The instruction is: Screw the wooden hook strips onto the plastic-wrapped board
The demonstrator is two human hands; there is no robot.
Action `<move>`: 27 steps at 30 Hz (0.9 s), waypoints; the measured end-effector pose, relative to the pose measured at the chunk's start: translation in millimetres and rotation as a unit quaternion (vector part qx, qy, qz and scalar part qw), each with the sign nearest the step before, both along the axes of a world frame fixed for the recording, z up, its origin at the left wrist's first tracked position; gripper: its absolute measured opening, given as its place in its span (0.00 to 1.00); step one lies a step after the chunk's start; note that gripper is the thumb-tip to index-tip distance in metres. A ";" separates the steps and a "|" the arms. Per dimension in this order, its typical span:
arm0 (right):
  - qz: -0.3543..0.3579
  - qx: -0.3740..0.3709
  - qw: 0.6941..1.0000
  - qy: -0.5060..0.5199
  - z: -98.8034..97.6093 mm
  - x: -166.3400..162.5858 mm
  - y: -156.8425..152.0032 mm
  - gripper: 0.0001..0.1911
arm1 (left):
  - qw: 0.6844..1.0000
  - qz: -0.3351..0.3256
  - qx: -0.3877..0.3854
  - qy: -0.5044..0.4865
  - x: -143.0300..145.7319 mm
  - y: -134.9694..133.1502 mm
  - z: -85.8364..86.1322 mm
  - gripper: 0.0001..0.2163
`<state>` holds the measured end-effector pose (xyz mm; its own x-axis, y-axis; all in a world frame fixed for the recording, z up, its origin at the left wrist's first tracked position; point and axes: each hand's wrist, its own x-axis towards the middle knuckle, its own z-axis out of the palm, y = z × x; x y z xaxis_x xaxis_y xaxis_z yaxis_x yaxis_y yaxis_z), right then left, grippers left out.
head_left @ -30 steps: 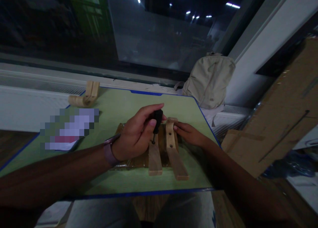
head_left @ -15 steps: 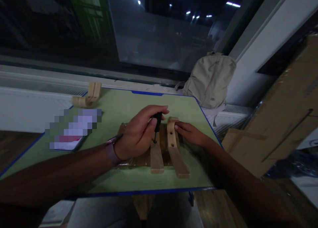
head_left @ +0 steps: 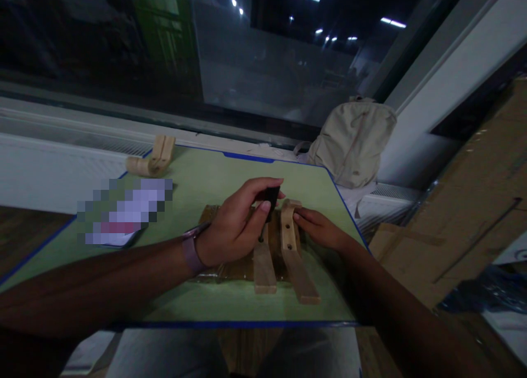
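Observation:
My left hand (head_left: pixel 230 224) is wrapped round the black handle of a screwdriver (head_left: pixel 272 199). The tool's thin shaft points down at a hole in a bent wooden piece (head_left: pixel 265 271); whether the tip sits inside a screw there is too small to tell. Beside it lies a second bent wooden piece (head_left: pixel 290 236) with two dark holes. My right hand (head_left: pixel 319 227) grips this second piece near its upper end, the thumb on its edge. Both pieces rest across a flat brown block wrapped in clear film (head_left: pixel 239 269), partly hidden by my left hand.
All this lies on a green table (head_left: pixel 197 172) with a blue edge. A phone (head_left: pixel 123 219), mostly blurred out, and more curved wooden pieces (head_left: pixel 158 156) are at the left. A beige backpack (head_left: pixel 354 142) leans behind by the window. A large cardboard box (head_left: pixel 465 202) stands at right.
The view has shifted slightly, moving everything a little right and down. The screwdriver handle leans slightly more to the right. My right hand keeps its hold on the wooden piece.

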<state>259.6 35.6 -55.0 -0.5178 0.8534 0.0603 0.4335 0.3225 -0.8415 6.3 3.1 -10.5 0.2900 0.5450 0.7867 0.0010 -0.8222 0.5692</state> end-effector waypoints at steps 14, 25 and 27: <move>0.008 -0.002 0.999 -0.039 2.2 0.3 0.5 0.27 | 1.000 -0.002 -0.022 0.002 -2.2 -1.3 -1.2 0.19; -0.013 0.014 0.999 -0.038 2.4 -0.6 0.0 0.25 | 1.000 0.025 0.006 -0.013 -1.6 -2.6 -1.0 0.21; -0.013 0.014 0.999 -0.029 3.0 -0.9 -0.7 0.24 | 0.999 0.001 -0.020 -0.027 -1.4 -3.3 -3.9 0.19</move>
<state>258.7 34.9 -52.0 -0.4985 0.8651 0.0554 0.4895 0.3336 -0.8057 4.9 -0.2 -14.4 0.2473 0.5769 0.7785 -0.0292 -0.7987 0.6011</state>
